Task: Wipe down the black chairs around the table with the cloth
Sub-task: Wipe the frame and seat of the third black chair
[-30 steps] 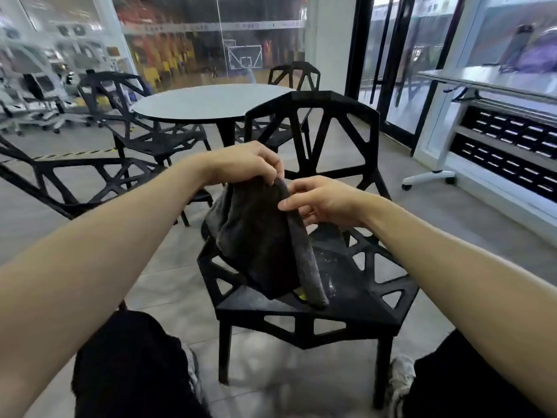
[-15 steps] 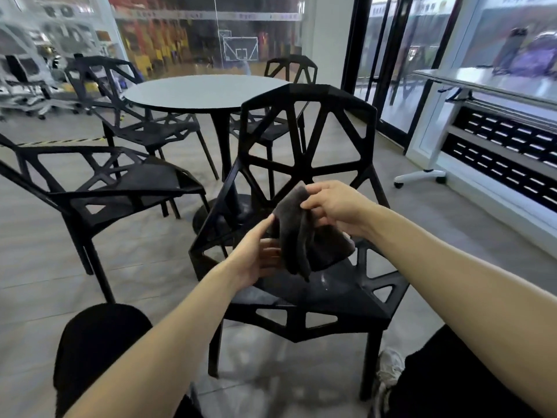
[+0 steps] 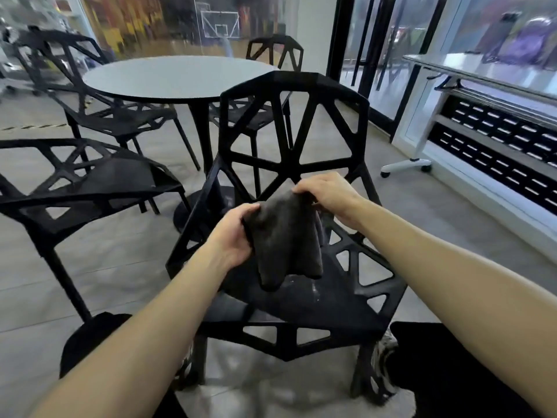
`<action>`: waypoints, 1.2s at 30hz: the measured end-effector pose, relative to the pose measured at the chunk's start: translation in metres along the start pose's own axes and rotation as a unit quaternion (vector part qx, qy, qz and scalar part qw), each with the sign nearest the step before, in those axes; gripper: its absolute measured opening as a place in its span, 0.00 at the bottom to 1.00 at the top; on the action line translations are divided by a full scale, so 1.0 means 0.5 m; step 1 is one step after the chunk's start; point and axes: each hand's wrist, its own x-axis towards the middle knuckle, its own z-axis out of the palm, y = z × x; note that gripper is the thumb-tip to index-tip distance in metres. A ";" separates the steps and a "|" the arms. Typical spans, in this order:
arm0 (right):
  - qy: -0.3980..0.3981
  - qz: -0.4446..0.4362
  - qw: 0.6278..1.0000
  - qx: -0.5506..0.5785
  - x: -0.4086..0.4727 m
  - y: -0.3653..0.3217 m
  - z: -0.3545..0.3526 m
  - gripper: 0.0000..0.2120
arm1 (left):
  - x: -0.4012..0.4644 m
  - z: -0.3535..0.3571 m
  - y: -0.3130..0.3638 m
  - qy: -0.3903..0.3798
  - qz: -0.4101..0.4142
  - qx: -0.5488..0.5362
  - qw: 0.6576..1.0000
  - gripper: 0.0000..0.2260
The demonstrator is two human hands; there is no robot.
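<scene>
Both hands hold the dark cloth (image 3: 286,236) up over the seat of the near chair (image 3: 301,300). The left hand (image 3: 233,236) grips its left side with curled fingers, and the right hand (image 3: 327,193) pinches its top edge. The cloth hangs down bunched, its low end close to the seat; I cannot tell if it touches. Pale specks show on the seat, so I think wiping has hardly started here. Three more black chairs wait: one at the left (image 3: 90,188), one far left (image 3: 99,113) and one behind the round table (image 3: 180,76). The seat has many holes and sharp edges that could catch the cloth. Open floor lies to the right for stepping around
</scene>
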 end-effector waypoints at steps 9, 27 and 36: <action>0.128 0.079 0.988 -0.040 0.222 0.086 -0.054 0.19 | 0.192 0.016 0.122 0.106 0.089 0.113 0.984 0.15; -0.130 -0.075 0.815 -0.561 0.220 0.465 0.083 0.37 | 0.258 -0.095 -0.054 -0.110 -0.010 0.895 0.433 0.59; -0.160 -0.114 0.800 -0.567 0.089 0.446 0.070 0.40 | 0.260 -0.089 -0.051 -0.099 -0.022 0.891 0.443 0.62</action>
